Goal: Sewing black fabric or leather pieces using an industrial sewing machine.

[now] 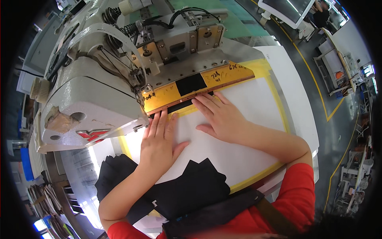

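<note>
My left hand (158, 137) lies palm down on the white work surface (234, 155), with its fingers stretched forward and the thumb apart. Its fingertips reach the front edge of a yellow clamp plate (234, 74) under the sewing machine (93, 99). My right hand (223, 119) rests flat farther right, fingers extended toward the same edge. Between the fingertips a strip of black fabric (180, 106) shows along the plate's front edge. Part of that fabric is hidden by the plate and my fingers. Neither hand grips anything.
A loose pile of black fabric pieces (195, 183) lies close to my body, partly behind my left forearm. Yellow tape (280, 105) borders the white surface. The machine head stands at the left. At the far right are a monitor (288, 10) and a cart (336, 63).
</note>
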Demonstrator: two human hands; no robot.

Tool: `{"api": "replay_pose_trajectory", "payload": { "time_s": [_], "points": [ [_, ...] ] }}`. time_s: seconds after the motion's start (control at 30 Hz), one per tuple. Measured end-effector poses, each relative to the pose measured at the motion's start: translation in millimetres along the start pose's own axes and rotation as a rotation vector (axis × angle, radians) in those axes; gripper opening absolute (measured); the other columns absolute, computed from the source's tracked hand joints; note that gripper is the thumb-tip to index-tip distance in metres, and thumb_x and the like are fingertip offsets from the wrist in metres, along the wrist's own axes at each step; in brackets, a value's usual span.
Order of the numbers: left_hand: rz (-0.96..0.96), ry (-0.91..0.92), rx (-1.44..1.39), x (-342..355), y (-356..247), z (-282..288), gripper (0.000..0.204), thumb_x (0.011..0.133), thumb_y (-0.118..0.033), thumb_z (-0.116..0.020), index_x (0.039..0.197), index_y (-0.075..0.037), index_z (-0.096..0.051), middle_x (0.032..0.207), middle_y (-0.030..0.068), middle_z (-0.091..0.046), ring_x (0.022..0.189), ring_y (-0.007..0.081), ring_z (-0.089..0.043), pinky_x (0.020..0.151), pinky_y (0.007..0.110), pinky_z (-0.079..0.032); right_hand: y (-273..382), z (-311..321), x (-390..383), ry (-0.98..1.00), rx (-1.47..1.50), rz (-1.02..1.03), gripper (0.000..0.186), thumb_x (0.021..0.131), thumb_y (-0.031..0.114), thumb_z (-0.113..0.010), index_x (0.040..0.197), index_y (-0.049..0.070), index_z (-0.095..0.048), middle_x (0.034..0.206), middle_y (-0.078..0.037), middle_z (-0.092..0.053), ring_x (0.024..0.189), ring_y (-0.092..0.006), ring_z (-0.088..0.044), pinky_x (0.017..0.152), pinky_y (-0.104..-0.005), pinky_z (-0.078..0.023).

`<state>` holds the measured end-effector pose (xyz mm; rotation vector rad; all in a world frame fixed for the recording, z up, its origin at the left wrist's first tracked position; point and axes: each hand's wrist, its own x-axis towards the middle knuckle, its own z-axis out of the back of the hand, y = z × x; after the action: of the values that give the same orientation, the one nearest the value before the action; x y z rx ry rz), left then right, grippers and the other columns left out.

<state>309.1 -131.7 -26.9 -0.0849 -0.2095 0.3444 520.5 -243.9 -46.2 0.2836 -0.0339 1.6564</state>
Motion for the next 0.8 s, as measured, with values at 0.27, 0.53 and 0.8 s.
{"api": "replay_pose_trajectory", "payload": {
  "time_s": [0.27, 0.53, 0.8],
  "points": [
    [0.033, -0.008, -0.02, -3.5, 2.3, 0.7, 0.075, 0.081, -0.046, -0.068, 0.137, -0.001, -0.047, 0.141, 0.0252, -0.044, 0.128, 0.0398, -0.047, 0.1, 0.047, -0.041, 10.6, 4.1, -6.4, -0.007, 0.0, -0.002, 0.073, 0.09, 0.044, -0.057, 0.139, -0.006, -0.039, 0.146, -0.021, -0.038, 0.138, -0.0342, -0.033, 0.112, -0.0505, -0.024],
    [0.017, -0.011, -0.012, -6.7, 1.7, 3.6, 0.073, 0.081, -0.045, -0.068, 0.136, -0.003, -0.049, 0.142, 0.0234, -0.043, 0.128, 0.0392, -0.046, 0.098, 0.047, -0.042, 11.9, 10.3, -13.2, -0.028, -0.009, -0.041, 0.066, 0.088, 0.043, -0.06, 0.132, -0.005, -0.047, 0.144, -0.021, -0.041, 0.133, -0.0357, -0.04, 0.11, -0.0501, -0.028],
    [0.047, -0.03, 0.001, -11.4, 2.5, 2.0, 0.071, 0.08, -0.045, -0.069, 0.136, -0.005, -0.05, 0.145, 0.0202, -0.042, 0.13, 0.0367, -0.044, 0.1, 0.047, -0.039, 9.3, 9.9, -9.5, -0.05, -0.038, -0.056, 0.064, 0.088, 0.041, -0.062, 0.13, -0.004, -0.05, 0.141, -0.021, -0.043, 0.133, -0.0348, -0.041, 0.11, -0.0498, -0.027]
  ]
}}
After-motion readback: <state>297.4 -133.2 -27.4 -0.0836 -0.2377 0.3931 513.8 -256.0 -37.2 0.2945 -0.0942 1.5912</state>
